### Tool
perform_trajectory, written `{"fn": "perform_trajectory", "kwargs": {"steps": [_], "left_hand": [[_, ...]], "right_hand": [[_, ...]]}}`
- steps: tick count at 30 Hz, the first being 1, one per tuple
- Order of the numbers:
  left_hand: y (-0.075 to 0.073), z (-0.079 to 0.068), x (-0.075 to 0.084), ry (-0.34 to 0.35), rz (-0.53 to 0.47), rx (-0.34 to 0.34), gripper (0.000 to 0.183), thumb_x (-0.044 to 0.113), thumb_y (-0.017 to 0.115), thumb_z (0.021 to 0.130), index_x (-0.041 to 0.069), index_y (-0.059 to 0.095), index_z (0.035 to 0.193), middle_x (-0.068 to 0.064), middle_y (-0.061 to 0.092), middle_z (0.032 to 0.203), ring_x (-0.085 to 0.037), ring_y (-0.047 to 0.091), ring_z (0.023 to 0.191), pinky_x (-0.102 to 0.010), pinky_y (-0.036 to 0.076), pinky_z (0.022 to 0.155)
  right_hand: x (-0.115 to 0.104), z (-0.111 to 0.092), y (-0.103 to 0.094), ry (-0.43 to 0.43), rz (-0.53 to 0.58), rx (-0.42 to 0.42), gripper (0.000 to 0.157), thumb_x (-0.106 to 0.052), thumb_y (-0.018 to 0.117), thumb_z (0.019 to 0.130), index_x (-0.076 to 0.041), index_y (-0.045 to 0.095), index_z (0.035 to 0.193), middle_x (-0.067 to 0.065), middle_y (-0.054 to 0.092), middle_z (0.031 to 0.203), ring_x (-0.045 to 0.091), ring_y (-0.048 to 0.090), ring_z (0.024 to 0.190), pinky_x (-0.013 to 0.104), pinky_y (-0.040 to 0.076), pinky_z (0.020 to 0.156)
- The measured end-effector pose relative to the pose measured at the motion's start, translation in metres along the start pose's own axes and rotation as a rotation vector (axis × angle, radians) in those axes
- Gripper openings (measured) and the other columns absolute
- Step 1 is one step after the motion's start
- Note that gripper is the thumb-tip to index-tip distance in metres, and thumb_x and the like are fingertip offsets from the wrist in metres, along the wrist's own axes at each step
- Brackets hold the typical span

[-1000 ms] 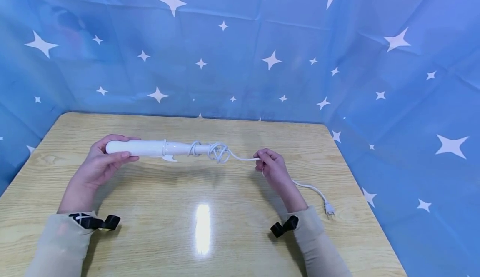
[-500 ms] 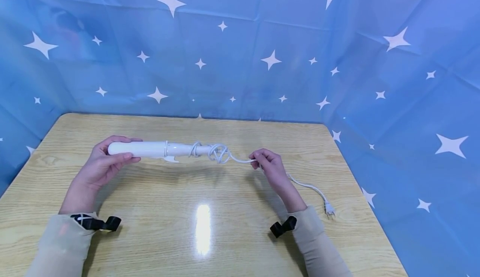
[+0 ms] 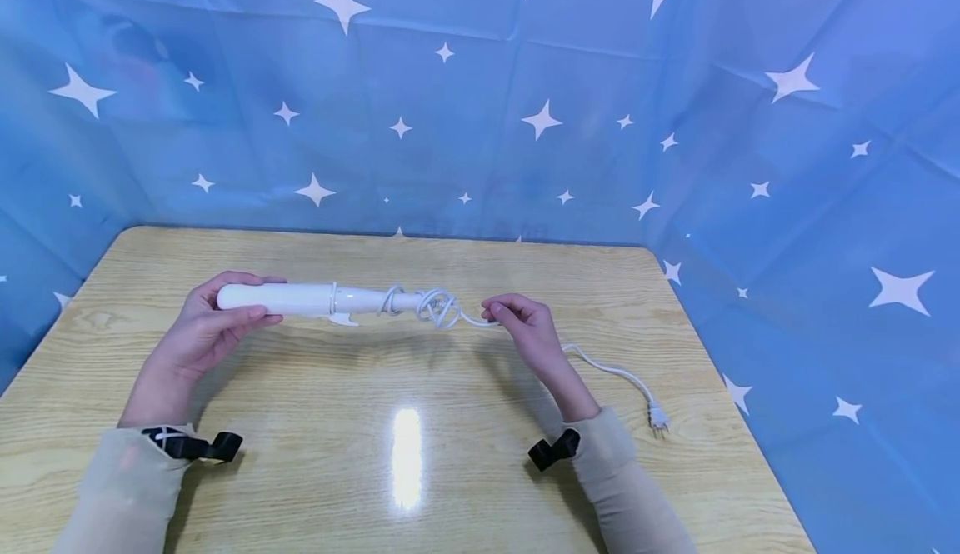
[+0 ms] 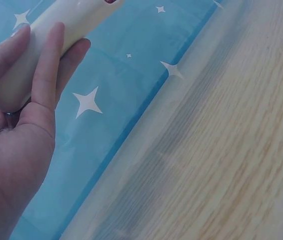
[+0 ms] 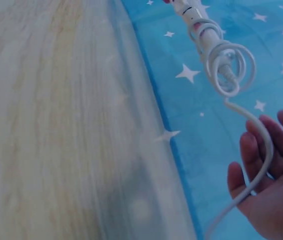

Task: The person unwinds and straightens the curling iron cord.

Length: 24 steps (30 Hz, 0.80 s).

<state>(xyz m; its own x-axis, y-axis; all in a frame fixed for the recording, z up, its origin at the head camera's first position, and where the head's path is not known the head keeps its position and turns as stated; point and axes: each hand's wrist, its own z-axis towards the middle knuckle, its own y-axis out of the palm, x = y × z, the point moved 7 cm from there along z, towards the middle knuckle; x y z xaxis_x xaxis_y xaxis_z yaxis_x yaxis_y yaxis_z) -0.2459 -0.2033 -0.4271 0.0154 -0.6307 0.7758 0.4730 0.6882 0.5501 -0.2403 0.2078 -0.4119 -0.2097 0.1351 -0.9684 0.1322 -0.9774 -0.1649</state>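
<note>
A white curling iron (image 3: 360, 298) is held sideways above the table, its small lever (image 3: 343, 319) pointing down toward the near side. My left hand (image 3: 206, 329) grips its thick rounded end, thumb on the near side and fingers on the far side; the left wrist view shows the fingers around it. Loops of white power cord (image 5: 230, 70) wind loosely about the thin end. My right hand (image 3: 525, 331) holds the cord a short way from these loops. In the right wrist view the cord runs across the curled fingers (image 5: 251, 155), with the thumb a little apart.
The cord's free part lies on the wooden table (image 3: 300, 471) to the right of my right hand and ends in a two-pin plug (image 3: 657, 417). A blue star-patterned cloth (image 3: 480, 96) hangs behind the table and along its right side.
My right hand has moved left along the cord, closer to the loops, and more cord shows behind it. The left hand and curling iron shifted very slightly right.
</note>
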Motion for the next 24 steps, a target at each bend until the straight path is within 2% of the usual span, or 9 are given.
{"fn": "perform_trajectory", "kwargs": {"steps": [3, 4, 6, 9, 13, 19, 22, 24], "left_hand": [[0.000, 0.000, 0.000, -0.006, 0.005, 0.003, 0.048, -0.032, 0.038, 0.093, -0.005, 0.069, 0.119, -0.019, 0.067, 0.129, -0.028, 0.064, 0.118, -0.045, 0.057, 0.090], [0.001, 0.000, 0.000, -0.007, 0.009, 0.002, 0.048, -0.032, 0.038, 0.093, -0.005, 0.069, 0.119, -0.019, 0.067, 0.129, -0.028, 0.064, 0.118, -0.045, 0.057, 0.090], [0.001, 0.000, 0.000, -0.007, 0.013, -0.001, 0.048, -0.031, 0.039, 0.093, -0.005, 0.069, 0.119, -0.018, 0.067, 0.129, -0.028, 0.064, 0.118, -0.045, 0.057, 0.090], [0.003, 0.002, 0.000, -0.007, 0.019, -0.008, 0.048, -0.031, 0.039, 0.093, -0.005, 0.069, 0.119, -0.018, 0.067, 0.130, -0.028, 0.064, 0.118, -0.044, 0.058, 0.090], [0.004, 0.003, -0.001, -0.012, 0.028, -0.012, 0.047, -0.031, 0.040, 0.093, -0.004, 0.069, 0.118, -0.017, 0.067, 0.130, -0.027, 0.063, 0.118, -0.044, 0.059, 0.090], [0.006, 0.004, -0.003, -0.013, 0.039, -0.040, 0.047, -0.031, 0.039, 0.093, -0.004, 0.069, 0.118, -0.017, 0.066, 0.130, -0.028, 0.063, 0.119, -0.045, 0.059, 0.090], [0.009, 0.004, -0.003, -0.009, 0.044, -0.061, 0.048, -0.031, 0.039, 0.093, -0.004, 0.069, 0.118, -0.017, 0.066, 0.131, -0.028, 0.063, 0.119, -0.045, 0.059, 0.090], [0.010, 0.004, -0.004, -0.010, 0.049, -0.068, 0.048, -0.031, 0.040, 0.093, -0.004, 0.069, 0.118, -0.017, 0.066, 0.131, -0.028, 0.063, 0.119, -0.044, 0.059, 0.091]], "right_hand": [[-0.004, 0.001, 0.003, -0.013, 0.008, -0.014, 0.024, -0.003, 0.058, 0.102, 0.017, 0.067, 0.112, 0.029, 0.071, 0.100, 0.033, 0.070, 0.094, 0.035, 0.061, 0.091], [-0.005, 0.001, 0.004, -0.020, 0.009, -0.022, 0.024, -0.002, 0.058, 0.103, 0.017, 0.067, 0.113, 0.031, 0.070, 0.101, 0.035, 0.070, 0.095, 0.037, 0.061, 0.092], [-0.007, 0.001, 0.007, -0.034, 0.007, -0.036, 0.025, -0.002, 0.056, 0.103, 0.018, 0.065, 0.116, 0.032, 0.069, 0.105, 0.033, 0.070, 0.096, 0.041, 0.061, 0.091], [-0.010, 0.002, 0.010, -0.054, 0.020, -0.042, 0.028, -0.003, 0.052, 0.106, 0.017, 0.062, 0.123, 0.032, 0.068, 0.111, 0.027, 0.070, 0.097, 0.039, 0.061, 0.089], [-0.013, 0.004, 0.014, -0.067, 0.135, -0.038, 0.037, -0.011, 0.047, 0.109, 0.017, 0.055, 0.133, 0.033, 0.065, 0.120, 0.019, 0.069, 0.100, 0.032, 0.062, 0.088], [-0.017, 0.009, 0.026, -0.080, 0.350, -0.080, 0.053, -0.021, 0.041, 0.112, 0.026, 0.039, 0.138, 0.038, 0.057, 0.129, 0.021, 0.067, 0.108, 0.032, 0.060, 0.093], [-0.018, 0.011, 0.032, -0.065, 0.384, -0.102, 0.057, -0.023, 0.040, 0.113, 0.028, 0.035, 0.138, 0.041, 0.054, 0.133, 0.022, 0.066, 0.113, 0.033, 0.058, 0.098], [-0.017, 0.012, 0.037, -0.054, 0.352, -0.129, 0.059, -0.027, 0.039, 0.113, 0.026, 0.037, 0.139, 0.041, 0.052, 0.136, 0.026, 0.064, 0.118, 0.035, 0.055, 0.104]]}}
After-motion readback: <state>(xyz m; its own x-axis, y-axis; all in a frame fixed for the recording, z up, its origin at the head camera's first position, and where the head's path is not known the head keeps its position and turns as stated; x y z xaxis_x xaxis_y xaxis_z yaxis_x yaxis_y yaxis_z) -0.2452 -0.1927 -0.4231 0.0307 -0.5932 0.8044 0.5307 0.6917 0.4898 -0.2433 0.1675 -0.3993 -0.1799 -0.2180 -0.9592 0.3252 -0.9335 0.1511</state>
